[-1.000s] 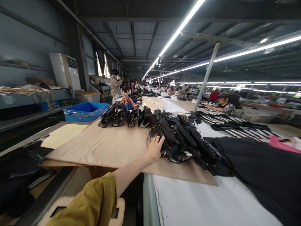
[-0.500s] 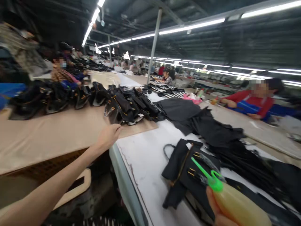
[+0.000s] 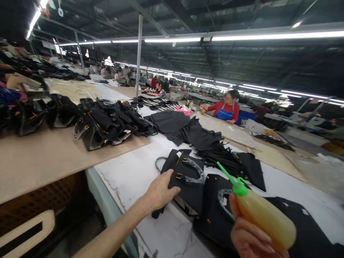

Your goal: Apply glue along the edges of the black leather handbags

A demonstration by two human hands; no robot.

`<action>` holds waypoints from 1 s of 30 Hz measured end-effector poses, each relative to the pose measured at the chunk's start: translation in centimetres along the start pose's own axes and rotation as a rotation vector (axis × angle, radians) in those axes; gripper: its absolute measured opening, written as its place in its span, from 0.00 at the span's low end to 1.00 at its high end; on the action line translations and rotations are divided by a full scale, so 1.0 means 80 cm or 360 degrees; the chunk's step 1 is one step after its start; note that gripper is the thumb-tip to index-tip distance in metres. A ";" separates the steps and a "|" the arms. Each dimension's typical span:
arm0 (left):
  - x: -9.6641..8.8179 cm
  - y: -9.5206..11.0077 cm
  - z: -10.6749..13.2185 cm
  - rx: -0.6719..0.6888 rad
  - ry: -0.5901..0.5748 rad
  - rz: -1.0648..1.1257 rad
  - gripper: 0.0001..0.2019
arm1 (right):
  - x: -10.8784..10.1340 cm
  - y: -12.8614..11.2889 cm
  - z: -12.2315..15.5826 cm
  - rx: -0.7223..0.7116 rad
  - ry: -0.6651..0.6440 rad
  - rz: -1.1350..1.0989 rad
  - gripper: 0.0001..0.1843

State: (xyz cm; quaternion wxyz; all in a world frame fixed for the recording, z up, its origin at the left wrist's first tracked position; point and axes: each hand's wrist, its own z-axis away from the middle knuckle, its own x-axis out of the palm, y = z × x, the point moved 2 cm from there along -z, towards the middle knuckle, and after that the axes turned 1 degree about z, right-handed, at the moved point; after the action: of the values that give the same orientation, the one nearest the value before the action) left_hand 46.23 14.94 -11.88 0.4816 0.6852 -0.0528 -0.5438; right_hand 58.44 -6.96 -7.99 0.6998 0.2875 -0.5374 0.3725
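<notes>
My right hand (image 3: 248,233) is wrapped round a squeeze bottle (image 3: 264,215) of yellowish liquid. Its green spout points up and to the left. My left hand (image 3: 161,191) reaches to the near left edge of a black handbag (image 3: 192,195), thumb and fingers apart; the other fingertips are partly hidden. The handbag lies on the white table and has gold fittings and handles wrapped in clear plastic. Beside it, partly behind the bottle and my right hand, are more black bag pieces (image 3: 211,204) with another wrapped handle.
Several black bags (image 3: 99,123) stand on the tan board (image 3: 53,157) at left. Black cut panels (image 3: 172,123) and a heap of black strips (image 3: 223,157) lie beyond the handbag. A co-worker in red (image 3: 227,107) sits across the table. A metal pole (image 3: 139,53) rises behind.
My left hand has left the tan board's edge and moved right to the black handbag. The view has turned right. The bottle stays in my right hand.
</notes>
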 end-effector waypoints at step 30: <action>-0.027 -0.120 0.097 0.0325 0.0216 -0.0108 0.35 | 0.006 -0.007 -0.005 -0.0182 0.0078 0.0189 0.49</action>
State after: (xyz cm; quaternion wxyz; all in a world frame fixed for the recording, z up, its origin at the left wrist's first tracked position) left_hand 34.84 16.63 -16.87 0.3930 0.7674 -0.0520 -0.5039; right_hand 59.18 -6.83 -7.63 0.7047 0.2055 -0.5566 0.3890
